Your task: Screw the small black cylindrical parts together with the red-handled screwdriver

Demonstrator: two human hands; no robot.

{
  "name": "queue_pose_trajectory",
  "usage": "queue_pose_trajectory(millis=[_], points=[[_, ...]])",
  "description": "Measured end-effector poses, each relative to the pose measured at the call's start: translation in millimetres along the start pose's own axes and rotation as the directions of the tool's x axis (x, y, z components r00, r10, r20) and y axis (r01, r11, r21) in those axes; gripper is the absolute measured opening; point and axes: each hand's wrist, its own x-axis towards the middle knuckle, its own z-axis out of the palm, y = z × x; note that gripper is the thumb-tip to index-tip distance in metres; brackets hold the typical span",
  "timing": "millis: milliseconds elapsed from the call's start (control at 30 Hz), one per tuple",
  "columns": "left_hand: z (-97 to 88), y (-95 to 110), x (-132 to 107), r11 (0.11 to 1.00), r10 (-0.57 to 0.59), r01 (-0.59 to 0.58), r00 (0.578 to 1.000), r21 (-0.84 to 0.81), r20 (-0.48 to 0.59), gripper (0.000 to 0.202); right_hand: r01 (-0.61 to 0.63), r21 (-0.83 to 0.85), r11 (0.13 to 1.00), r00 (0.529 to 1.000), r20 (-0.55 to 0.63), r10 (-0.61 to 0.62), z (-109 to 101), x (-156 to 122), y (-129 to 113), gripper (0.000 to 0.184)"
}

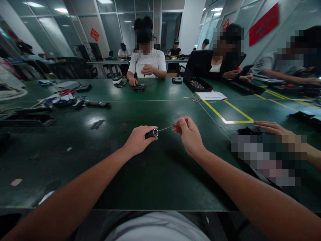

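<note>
My left hand (138,139) is closed around a short black cylinder with a silver end (152,133), held just above the green table (160,174). My right hand (188,133) pinches the reddish handle (176,125) of a thin metal rod (165,128). The rod's tip points at the silver end of the cylinder and lies right by it. Both hands hover over the middle of the table, a short gap between them.
A co-worker's hand (272,127) rests on a dark object at the right, by yellow floor-tape lines (225,115). Across the table sit people with black trays (197,84), a white paper (211,95), red scissors (66,91) and a dark pen-like tool (97,104).
</note>
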Motion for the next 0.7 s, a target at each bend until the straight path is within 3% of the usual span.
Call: queue_pose_trajectory(millis=[167,400,533,700], points=[[-0.5,-1,-1,1.0,-0.012,0.012,0.999,0.002,-0.039,0.042,0.152,-0.16,0.975,0.987,0.072,-0.142,-3,-6,-11,0.021],[-4.1,0,0,0.999,-0.032,0.034,0.995,0.015,-0.093,0.04,0.255,-0.27,0.928,0.959,0.195,-0.207,-3,-15,-20,0.016],[-3.9,0,0,0.999,-0.034,0.034,0.996,-0.003,-0.085,0.041,0.244,-0.263,0.933,0.963,0.182,-0.2,-1,-14,-17,0.016],[-3.0,-2,1,0.999,-0.032,0.03,0.996,-0.023,-0.089,0.041,0.099,-0.162,0.982,0.991,0.107,-0.082,0,-7,-7,0.02]])
